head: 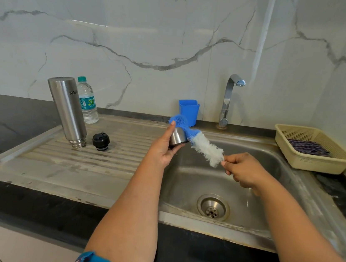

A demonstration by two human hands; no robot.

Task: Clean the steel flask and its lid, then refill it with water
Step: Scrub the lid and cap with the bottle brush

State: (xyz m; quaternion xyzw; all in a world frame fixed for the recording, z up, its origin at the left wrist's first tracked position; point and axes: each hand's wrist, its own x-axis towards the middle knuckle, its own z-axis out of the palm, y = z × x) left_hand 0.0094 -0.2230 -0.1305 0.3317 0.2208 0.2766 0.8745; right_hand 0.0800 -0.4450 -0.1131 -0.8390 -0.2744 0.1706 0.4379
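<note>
Steel flask (67,110) inverted, mouth down on drainboard at 9 o'clock, shiny; black stopper (101,141) beside it. Left hand (163,146) grips steel lid (178,137); right hand (242,168) pinches brush (201,144), handle hidden. Brush tip is at lid, contact unclear.

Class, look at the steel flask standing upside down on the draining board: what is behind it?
Behind the steel flask stands a clear plastic water bottle with a green cap. The flask covers the bottle's left edge; the marble wall lies beyond.
</note>
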